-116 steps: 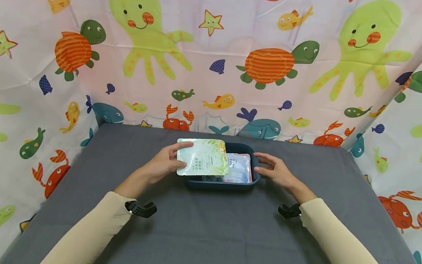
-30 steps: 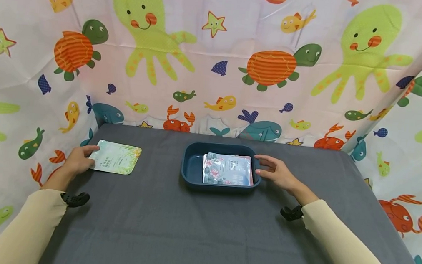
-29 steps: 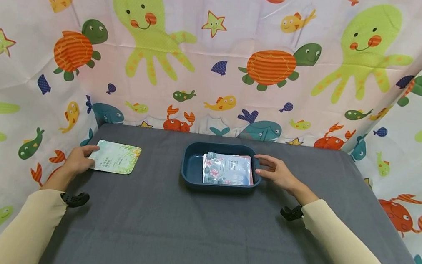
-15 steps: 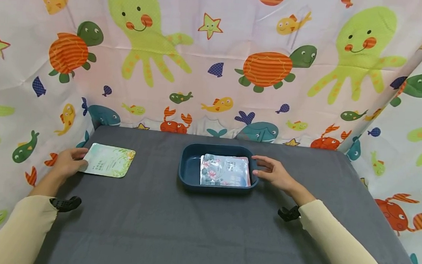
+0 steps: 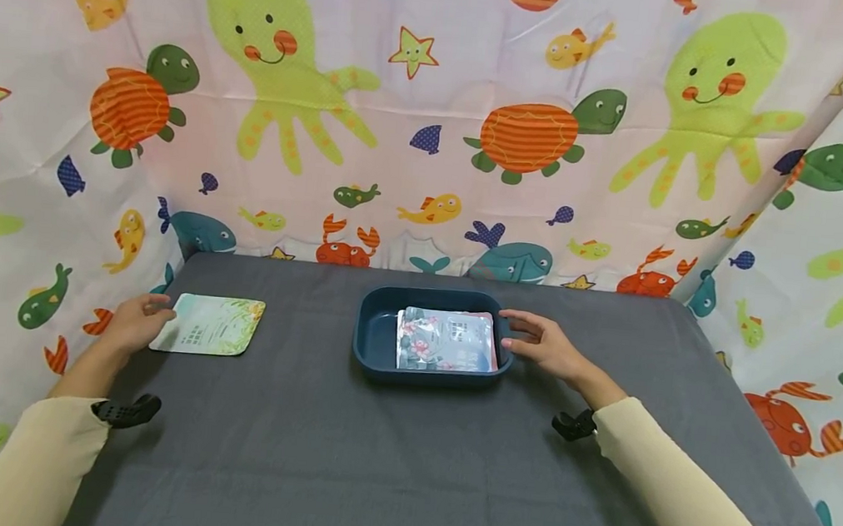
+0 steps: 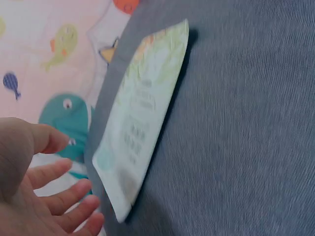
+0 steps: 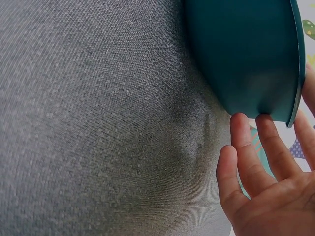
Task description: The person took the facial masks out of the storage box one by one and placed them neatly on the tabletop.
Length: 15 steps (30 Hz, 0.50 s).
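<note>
A flat green-and-white sachet (image 5: 209, 325), like a sheet mask packet, lies on the table at the left. Just off its left edge is my left hand (image 5: 136, 323), fingers spread and apart from it in the left wrist view. At the back middle stands a dark blue plastic bin (image 5: 370, 367). Inside, toward its right side, lie blue-and-pink floral sachets (image 5: 448, 340), stacked so that the lower one mostly hides. With fairly straight fingers, my right hand (image 5: 545, 345) touches the bin's right end; the right wrist view shows fingertips (image 7: 266, 123) against the bin's outer wall.
Grey cloth covers the table (image 5: 343, 473). A curtain (image 5: 434, 114) printed with sea animals rises along the back and both sides, and my left hand is close to its left side. Each wrist wears a black band (image 5: 126, 411).
My left hand lifted the green-and-white sachet out of the bin, carried it left, laid it down and let go, drawing back slightly. The right hand stays at the bin's right end.
</note>
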Each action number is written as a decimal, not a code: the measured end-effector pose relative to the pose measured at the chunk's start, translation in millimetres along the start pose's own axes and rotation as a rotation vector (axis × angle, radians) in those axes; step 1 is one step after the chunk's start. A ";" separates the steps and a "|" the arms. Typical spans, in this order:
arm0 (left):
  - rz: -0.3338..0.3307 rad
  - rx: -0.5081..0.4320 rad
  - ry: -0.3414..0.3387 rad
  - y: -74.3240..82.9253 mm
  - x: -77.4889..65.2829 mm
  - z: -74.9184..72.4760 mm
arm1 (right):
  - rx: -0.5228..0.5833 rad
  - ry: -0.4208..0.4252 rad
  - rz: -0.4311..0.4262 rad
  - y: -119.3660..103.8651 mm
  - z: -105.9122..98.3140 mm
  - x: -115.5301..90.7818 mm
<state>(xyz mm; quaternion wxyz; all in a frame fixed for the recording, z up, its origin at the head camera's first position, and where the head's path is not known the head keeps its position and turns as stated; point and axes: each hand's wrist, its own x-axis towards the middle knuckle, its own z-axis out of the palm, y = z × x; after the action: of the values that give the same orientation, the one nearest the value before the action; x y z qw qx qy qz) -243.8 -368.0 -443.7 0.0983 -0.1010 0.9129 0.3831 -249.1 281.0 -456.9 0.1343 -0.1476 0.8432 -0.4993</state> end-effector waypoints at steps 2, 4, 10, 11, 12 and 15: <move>0.009 -0.025 0.026 8.1 -3.5 3.5 | -0.002 -0.005 -0.009 0.3 1.4 1.0; 0.026 -0.059 0.037 18.7 -7.4 8.3 | -0.003 -0.006 -0.008 1.2 2.2 1.3; 0.112 -0.205 -0.006 54.6 -17.4 25.2 | 0.000 0.006 -0.001 3.2 1.0 -0.2; 0.120 -0.227 -0.017 59.3 -18.3 27.4 | -0.002 0.007 -0.002 2.9 0.7 -0.1; 0.128 -0.247 -0.029 63.5 -19.3 29.4 | -0.003 0.008 -0.002 2.7 0.1 0.0; 0.137 -0.298 -0.074 73.9 -22.1 34.4 | -0.001 0.003 -0.001 1.6 -0.7 0.8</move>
<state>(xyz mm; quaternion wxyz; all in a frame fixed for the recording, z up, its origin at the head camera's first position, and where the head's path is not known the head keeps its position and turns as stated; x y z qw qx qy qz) -238.2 -290.1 -411.5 0.0894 -0.0378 0.8466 0.5233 -250.3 282.0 -458.0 0.1328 -0.1471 0.8436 -0.4991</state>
